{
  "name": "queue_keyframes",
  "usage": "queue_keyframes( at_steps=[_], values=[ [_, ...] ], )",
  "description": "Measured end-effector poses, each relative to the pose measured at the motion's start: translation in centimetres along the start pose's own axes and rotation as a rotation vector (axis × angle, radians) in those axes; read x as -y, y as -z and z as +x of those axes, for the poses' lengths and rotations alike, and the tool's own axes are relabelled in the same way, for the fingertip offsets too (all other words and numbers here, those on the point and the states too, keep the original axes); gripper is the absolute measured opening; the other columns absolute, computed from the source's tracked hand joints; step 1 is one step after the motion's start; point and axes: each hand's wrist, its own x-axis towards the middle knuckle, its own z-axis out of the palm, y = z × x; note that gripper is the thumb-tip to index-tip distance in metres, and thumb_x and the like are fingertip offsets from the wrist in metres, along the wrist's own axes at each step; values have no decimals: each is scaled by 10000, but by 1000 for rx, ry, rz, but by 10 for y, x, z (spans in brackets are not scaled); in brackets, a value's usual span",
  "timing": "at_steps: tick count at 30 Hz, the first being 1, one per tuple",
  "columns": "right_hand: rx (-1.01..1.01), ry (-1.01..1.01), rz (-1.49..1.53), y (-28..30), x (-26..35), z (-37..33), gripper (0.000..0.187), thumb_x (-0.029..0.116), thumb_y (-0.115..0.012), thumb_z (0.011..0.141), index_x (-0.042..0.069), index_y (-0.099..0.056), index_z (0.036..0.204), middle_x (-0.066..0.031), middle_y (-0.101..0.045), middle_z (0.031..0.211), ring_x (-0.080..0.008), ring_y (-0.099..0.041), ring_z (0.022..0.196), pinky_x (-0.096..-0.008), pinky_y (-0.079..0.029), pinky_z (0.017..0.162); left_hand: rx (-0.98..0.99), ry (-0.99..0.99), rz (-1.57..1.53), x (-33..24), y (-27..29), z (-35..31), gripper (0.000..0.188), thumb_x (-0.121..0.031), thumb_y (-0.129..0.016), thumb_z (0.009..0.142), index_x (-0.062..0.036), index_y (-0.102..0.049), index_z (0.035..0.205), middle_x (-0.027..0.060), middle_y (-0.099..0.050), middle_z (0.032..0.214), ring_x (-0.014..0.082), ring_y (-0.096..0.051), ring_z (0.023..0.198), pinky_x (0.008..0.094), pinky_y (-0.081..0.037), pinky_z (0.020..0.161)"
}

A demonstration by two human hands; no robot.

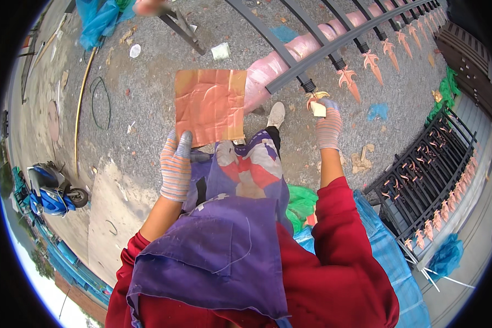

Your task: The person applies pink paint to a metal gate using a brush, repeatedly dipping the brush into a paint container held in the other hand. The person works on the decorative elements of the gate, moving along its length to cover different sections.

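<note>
My left hand (176, 164), in a striped glove, is closed on the lower left corner of a square, creased copper-orange sheet (210, 105), its thumb on top. Out to the right, my gloved right hand (328, 127) pinches a small pale yellow sponge-like pad (318, 110). That pad is at the spear-shaped finial (316, 97) on the nearest bar end of a dark metal fence panel (333, 50). This finial looks yellowish, while the others along the row, such as the neighbouring finial (349, 83), are copper-pink. The pad partly covers the finial's tip.
Pink wrapped padding (265, 74) lies under the raised panel. A second fence panel (429, 169) with copper finials stands at the right. Blue sheeting (391, 262) and green plastic (302, 208) lie beside me. A scooter (52, 188) is at the left; scraps litter the ground.
</note>
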Motion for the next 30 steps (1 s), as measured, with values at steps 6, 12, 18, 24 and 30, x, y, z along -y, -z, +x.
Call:
queue_keyframes(
  at_steps=[6, 12, 18, 24, 30],
  values=[
    [29, 55, 247, -8, -9, -22, 262, 53, -671, 800, 111, -629, 1053, -151, -640, 1007, -299, -634, 898, -368, -505, 796, -6, -9, 7, 1, -1, 0, 301, -303, -612, 918, -40, -496, 1008, 79, -591, 791, 204, -655, 576, 300, -550, 552],
    [-44, 23, 31, -7, 6, 14, 392, -47, -589, 723, 120, -618, 1076, -157, -625, 1032, -344, -601, 956, -397, -486, 839, 11, -95, 162, 17, 11, 8, 297, -289, -618, 915, -46, -490, 1028, 66, -575, 786, 201, -652, 574, 289, -544, 535],
    [-17, 29, 153, -6, 19, 6, 363, -27, -627, 714, 121, -630, 1046, -146, -637, 1031, -352, -588, 969, -403, -484, 834, -5, -68, 87, 10, 7, 4, 280, -277, -612, 920, -41, -489, 1008, 61, -561, 773, 196, -654, 584, 284, -552, 535],
    [23, 158, -12, -12, 12, 19, 358, -42, -582, 717, 135, -633, 1024, -129, -623, 1030, -351, -582, 951, -420, -475, 834, -11, 6, 8, -3, -1, -2, 299, -301, -616, 920, -30, -504, 982, 76, -588, 782, 203, -660, 601, 289, -560, 550],
    [-53, 120, 25, -3, -2, 32, 352, -38, -586, 697, 118, -624, 1009, -131, -614, 1016, -359, -571, 945, -431, -467, 829, -21, 32, -13, -6, -4, -4, 289, -275, -597, 930, -23, -506, 1039, 78, -597, 807, 181, -647, 621, 298, -558, 560]
  ],
)
